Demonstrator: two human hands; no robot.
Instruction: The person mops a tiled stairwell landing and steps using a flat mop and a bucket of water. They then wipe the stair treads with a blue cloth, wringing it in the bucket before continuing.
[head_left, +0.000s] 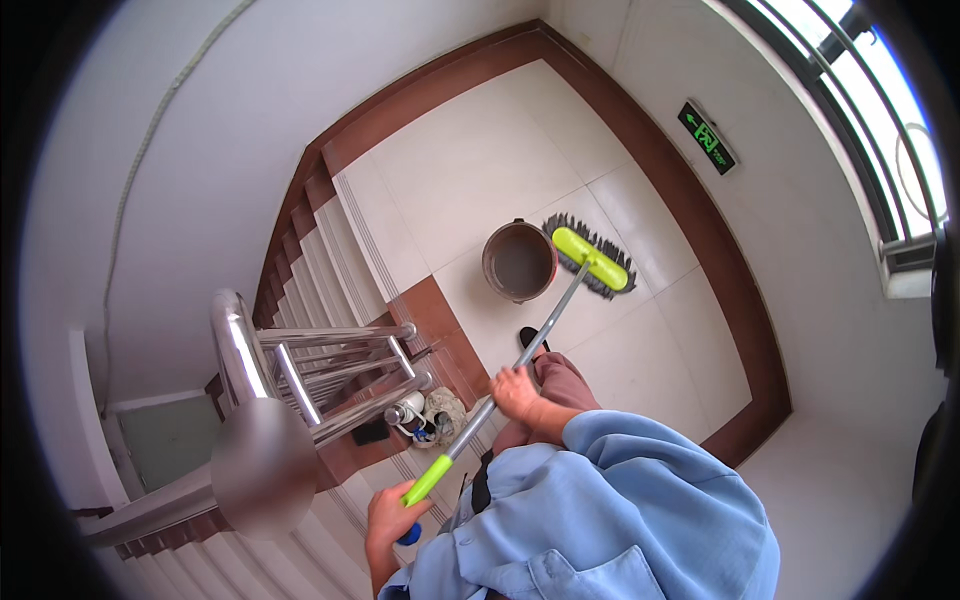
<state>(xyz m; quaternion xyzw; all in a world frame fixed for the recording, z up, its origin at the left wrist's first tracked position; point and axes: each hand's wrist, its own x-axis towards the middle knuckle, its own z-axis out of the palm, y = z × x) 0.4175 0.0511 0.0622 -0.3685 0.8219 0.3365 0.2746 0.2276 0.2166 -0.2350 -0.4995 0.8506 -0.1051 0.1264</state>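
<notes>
My left hand is closed around the green grip at the top end of a long-handled mop. Farther down the grey pole, my right hand holds it at about mid-length. The mop's green head, fringed with dark grey chenille-like strands, lies on the tiled landing beside a round bucket. Murky grey liquid shows inside the bucket, whose right rim is close to or touching the strands. My foot in a black shoe is just below the bucket, partly hidden by the pole.
Stairs and a stainless steel railing run along the left. Near the railing stand a white bottle and a pale bag. A brown tile border edges the landing. An exit sign and a barred window are on the right wall.
</notes>
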